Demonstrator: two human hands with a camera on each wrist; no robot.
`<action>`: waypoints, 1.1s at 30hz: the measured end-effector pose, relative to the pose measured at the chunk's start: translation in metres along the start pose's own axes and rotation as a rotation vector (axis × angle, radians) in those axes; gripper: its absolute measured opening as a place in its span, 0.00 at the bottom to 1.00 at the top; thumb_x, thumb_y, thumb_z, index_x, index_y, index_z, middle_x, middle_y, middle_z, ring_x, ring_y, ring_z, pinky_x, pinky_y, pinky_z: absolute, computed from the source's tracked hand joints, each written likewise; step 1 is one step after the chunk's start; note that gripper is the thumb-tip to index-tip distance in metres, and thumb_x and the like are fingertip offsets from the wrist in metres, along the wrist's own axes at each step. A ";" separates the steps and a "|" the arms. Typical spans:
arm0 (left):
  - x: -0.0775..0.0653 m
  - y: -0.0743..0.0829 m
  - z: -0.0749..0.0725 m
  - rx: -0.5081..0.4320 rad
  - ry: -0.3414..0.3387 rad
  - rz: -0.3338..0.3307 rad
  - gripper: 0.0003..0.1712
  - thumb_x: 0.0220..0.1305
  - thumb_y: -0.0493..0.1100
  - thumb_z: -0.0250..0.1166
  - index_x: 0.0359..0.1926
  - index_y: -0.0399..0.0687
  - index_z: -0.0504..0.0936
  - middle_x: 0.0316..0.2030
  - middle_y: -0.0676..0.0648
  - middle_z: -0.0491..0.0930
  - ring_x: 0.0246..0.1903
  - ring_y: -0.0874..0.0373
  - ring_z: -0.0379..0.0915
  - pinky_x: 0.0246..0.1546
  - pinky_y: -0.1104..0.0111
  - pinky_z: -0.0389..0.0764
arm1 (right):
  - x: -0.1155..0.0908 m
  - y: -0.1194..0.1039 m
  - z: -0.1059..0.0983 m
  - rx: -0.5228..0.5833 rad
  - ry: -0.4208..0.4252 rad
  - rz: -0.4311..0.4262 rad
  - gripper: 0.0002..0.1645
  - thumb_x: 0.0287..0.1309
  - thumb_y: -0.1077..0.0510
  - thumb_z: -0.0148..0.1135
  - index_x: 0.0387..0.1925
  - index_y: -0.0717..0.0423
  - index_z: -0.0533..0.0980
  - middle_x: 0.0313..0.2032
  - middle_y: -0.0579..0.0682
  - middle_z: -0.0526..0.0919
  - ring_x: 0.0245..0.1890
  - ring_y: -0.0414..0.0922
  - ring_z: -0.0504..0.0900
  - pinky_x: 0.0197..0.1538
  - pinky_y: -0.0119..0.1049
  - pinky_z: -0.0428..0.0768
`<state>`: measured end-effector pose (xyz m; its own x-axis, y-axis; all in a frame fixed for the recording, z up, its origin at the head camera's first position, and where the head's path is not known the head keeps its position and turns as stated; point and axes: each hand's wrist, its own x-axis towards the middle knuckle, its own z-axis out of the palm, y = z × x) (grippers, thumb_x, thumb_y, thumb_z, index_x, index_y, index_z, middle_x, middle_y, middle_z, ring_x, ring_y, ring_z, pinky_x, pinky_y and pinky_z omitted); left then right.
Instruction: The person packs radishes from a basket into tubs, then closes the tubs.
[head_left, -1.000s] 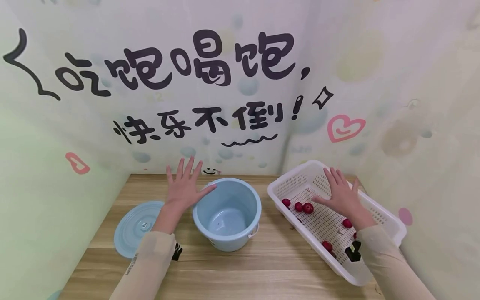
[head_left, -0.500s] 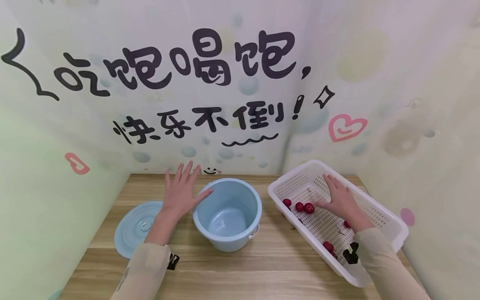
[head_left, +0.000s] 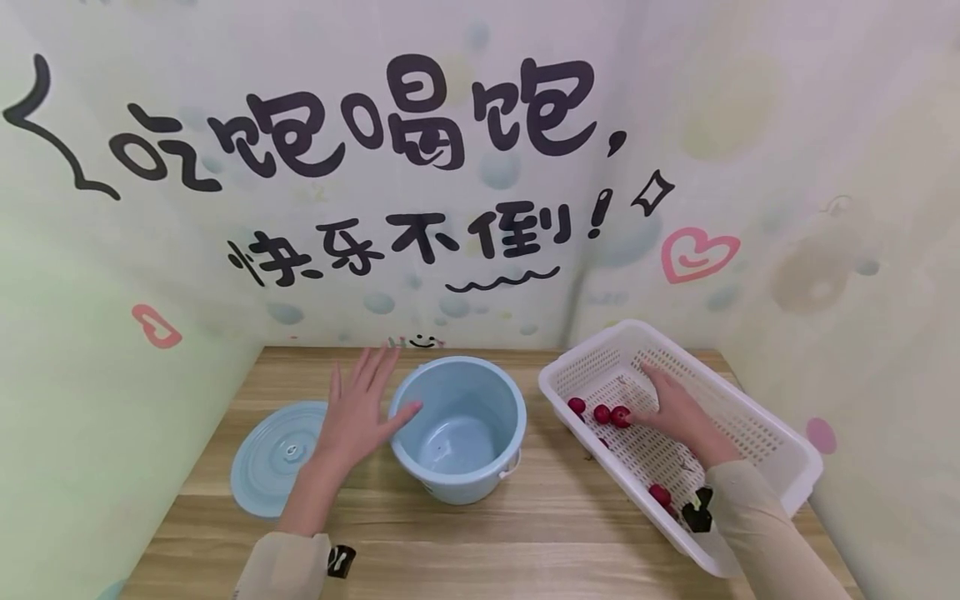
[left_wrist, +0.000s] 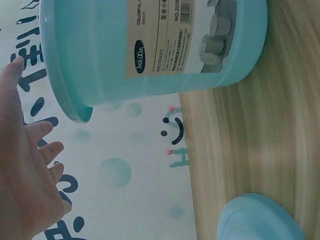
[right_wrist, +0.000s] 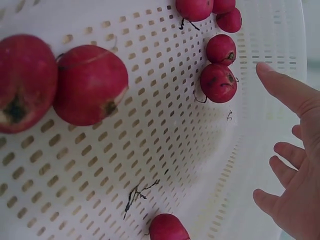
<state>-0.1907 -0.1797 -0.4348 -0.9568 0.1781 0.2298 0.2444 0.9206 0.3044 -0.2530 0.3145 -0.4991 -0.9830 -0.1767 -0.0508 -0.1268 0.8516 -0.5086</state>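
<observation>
In the head view, my left hand (head_left: 352, 425) hovers with spread fingers beside a light blue bucket (head_left: 459, 490), its thumb in front of the left rim. The left wrist view has that hand (left_wrist: 27, 170) apart from the labelled bucket wall (left_wrist: 105, 55). My right hand (head_left: 678, 421) reaches over a white perforated basket (head_left: 797, 468), holding nothing. Small round red fruits (head_left: 620, 417) lie inside it. In the right wrist view, the right hand's (right_wrist: 300, 170) thumb points toward two red fruits (right_wrist: 218, 82), with a gap between; its other fingers are slightly bent.
A round blue lid (head_left: 262, 479) lies on the wooden table (head_left: 480, 558), left of the bucket and partly behind my left forearm. A white handle (head_left: 512, 465) hangs at the bucket's right side. Behind the table stands a patterned wall (head_left: 525, 317) with black lettering.
My right hand has come lower over the basket, its thumb closer to the red fruits. The left hand has drawn back a little toward me. Bucket, lid and basket stay in place.
</observation>
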 end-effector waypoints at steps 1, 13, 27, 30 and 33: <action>-0.003 0.000 0.000 -0.013 0.007 0.004 0.52 0.64 0.68 0.59 0.79 0.52 0.51 0.79 0.42 0.48 0.79 0.41 0.39 0.75 0.34 0.32 | 0.000 0.000 0.001 0.003 -0.004 0.001 0.59 0.54 0.50 0.73 0.76 0.64 0.49 0.74 0.73 0.52 0.72 0.73 0.53 0.71 0.71 0.56; -0.039 0.001 0.017 -0.278 0.110 0.074 0.52 0.55 0.58 0.70 0.75 0.42 0.60 0.75 0.38 0.59 0.75 0.36 0.49 0.72 0.29 0.43 | 0.002 0.009 0.015 0.053 -0.042 -0.018 0.52 0.54 0.51 0.74 0.72 0.69 0.58 0.69 0.74 0.62 0.68 0.74 0.60 0.68 0.71 0.63; -0.063 0.008 0.047 -0.624 0.111 0.059 0.67 0.44 0.52 0.80 0.79 0.47 0.49 0.80 0.43 0.46 0.76 0.33 0.44 0.68 0.30 0.54 | 0.000 0.023 0.027 0.265 -0.107 0.027 0.42 0.55 0.57 0.72 0.67 0.69 0.65 0.65 0.72 0.70 0.65 0.70 0.70 0.65 0.65 0.73; -0.065 0.009 0.051 -0.657 0.116 0.023 0.70 0.42 0.50 0.81 0.79 0.48 0.47 0.80 0.43 0.44 0.77 0.34 0.43 0.69 0.31 0.54 | 0.000 0.022 0.028 0.284 -0.103 0.012 0.39 0.56 0.58 0.72 0.66 0.68 0.68 0.62 0.71 0.74 0.61 0.68 0.75 0.61 0.62 0.77; -0.065 0.010 0.054 -0.698 0.121 -0.005 0.72 0.41 0.48 0.82 0.80 0.49 0.45 0.80 0.42 0.43 0.77 0.34 0.41 0.70 0.31 0.52 | 0.001 0.023 0.030 0.300 -0.099 -0.010 0.35 0.57 0.59 0.71 0.64 0.67 0.71 0.58 0.69 0.78 0.57 0.65 0.79 0.58 0.58 0.81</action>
<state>-0.1344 -0.1634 -0.4967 -0.9438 0.0973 0.3158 0.3228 0.4767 0.8177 -0.2524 0.3189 -0.5362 -0.9622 -0.2442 -0.1208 -0.0770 0.6689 -0.7393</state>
